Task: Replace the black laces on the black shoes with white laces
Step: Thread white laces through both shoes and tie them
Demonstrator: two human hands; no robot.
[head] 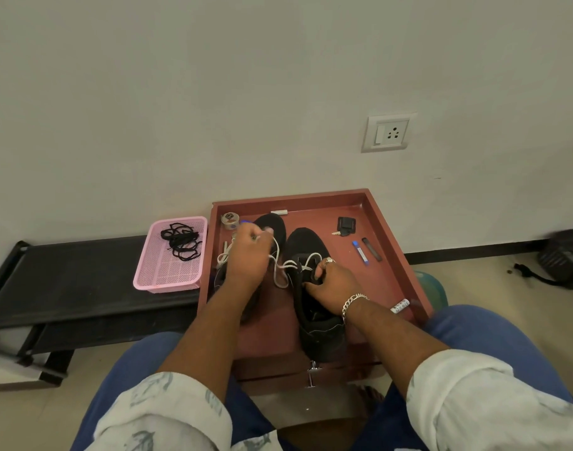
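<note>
Left grip [247, 252]: fingers curled round the white lace [276, 255], holding it up above the left black shoe [272, 227].
Right grip [330, 281]: fingers clamped on the collar of the right black shoe [311, 288], thumb at the opening; ring and chain bracelet on this hand.
White lace: runs from the left grip across to the right shoe's eyelets, partly threaded.
Shoes: 2, side by side on the reddish-brown table [389, 255], toes toward the wall.
Black laces [181, 240]: tangled in the pink basket [168, 271], left of the table.
Other things: key fob [345, 225], 2 pens [361, 252].
</note>
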